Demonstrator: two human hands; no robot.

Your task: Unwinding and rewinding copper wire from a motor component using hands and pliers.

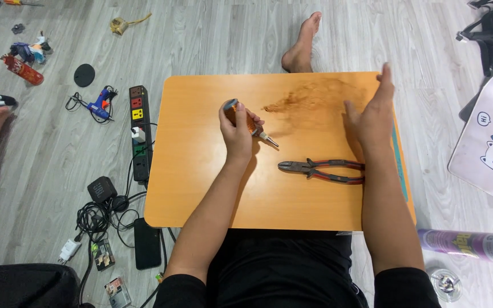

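A: Centre of frame, item one: left hand (238, 132), fist closed around the orange handle of a screwdriver (250, 124). The short metal tip points down and to the right, resting on or just above the orange table (201, 182); I cannot tell which.

B: Handling notes?

A: Judged rigid and light. The handle looks smooth, possibly slick, so the thick middle is the sensible place to hold, and that is where the fist sits. The butt end shows above the thumb; the tip clears the fingers on the lower right.

B: Item two?

A: Right of centre: right hand (374, 114), open and flat, fingers together, holding nothing. Its edge rests on or just over the tabletop beside a brown smear (315, 94) in the upper middle of the table.

B: Anything near it?

A: Pliers (322, 169) with red-and-black handles, lying flat below the screwdriver tip, jaws pointing left, handles running under the right forearm. Apart from both hands.

B: Surroundings?

A: Left of the table, a power strip (139, 131) on the grey floor; further left, a blue glue gun (99, 105). Lower right corner, a purple spray can (469, 244) lying on its side. Top centre, a bare foot (302, 45).
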